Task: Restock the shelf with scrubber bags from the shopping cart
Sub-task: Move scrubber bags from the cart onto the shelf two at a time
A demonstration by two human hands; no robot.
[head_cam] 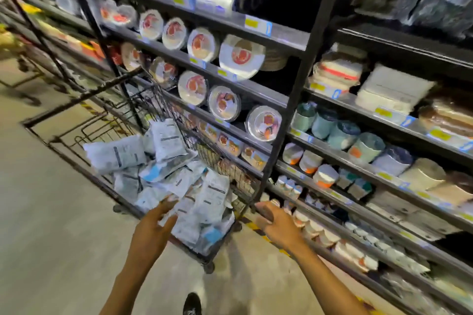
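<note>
A black wire shopping cart (76, 100) stands in the aisle beside the shelving, filled with several white and blue scrubber bags (169, 146). My left hand (156, 222) reaches over the near end of the cart with fingers spread, its fingertips at the top bags; it grips nothing that I can see. My right hand (273, 220) hovers by the cart's near right corner, close to a black shelf post (289, 110), fingers loosely extended and holding nothing. The picture is motion-blurred.
Black metal shelves (256, 94) run along the right, stocked with stacked plates, bowls, cups and wrapped packs. Yellow-black tape marks the floor at the shelf base. My dark shoe (192, 303) shows on the grey floor. Another cart frame stands far left.
</note>
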